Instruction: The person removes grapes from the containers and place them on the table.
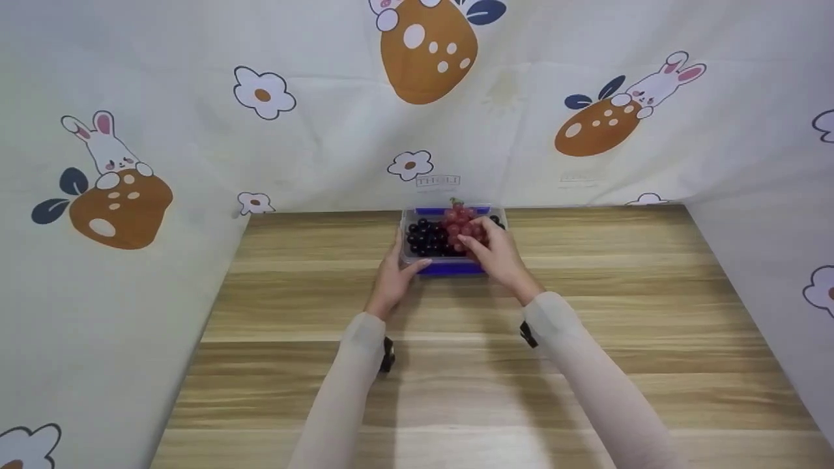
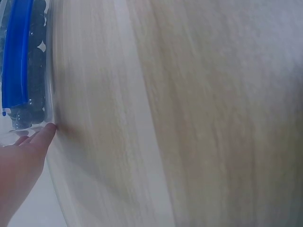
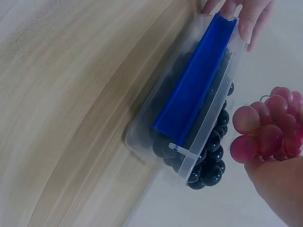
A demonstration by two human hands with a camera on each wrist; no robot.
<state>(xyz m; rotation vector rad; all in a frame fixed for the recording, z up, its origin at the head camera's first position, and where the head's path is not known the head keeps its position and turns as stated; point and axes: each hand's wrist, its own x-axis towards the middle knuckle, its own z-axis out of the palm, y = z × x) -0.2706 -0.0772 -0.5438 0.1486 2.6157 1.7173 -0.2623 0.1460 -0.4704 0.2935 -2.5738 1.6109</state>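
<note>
A clear plastic box [image 1: 410,259] with blue side clips stands at the back of the table, filled with dark grapes [image 1: 427,238]. My left hand [image 1: 391,280] holds the box at its left end, thumb along the near rim and fingers against the end wall. In the left wrist view, that hand [image 2: 23,165] touches the box's corner below a blue clip [image 2: 16,56]. My right hand [image 1: 498,254] pinches a bunch of red grapes [image 1: 459,225] over the right half of the box. The right wrist view shows the red grapes [image 3: 272,125] above the rim, beside the dark grapes [image 3: 210,163].
The wood-patterned table [image 1: 449,371] stretches from the box toward me. A pale cloth [image 1: 326,150] printed with rabbits and flowers hangs close behind the box and along both sides of the table. Black straps show at both sleeves.
</note>
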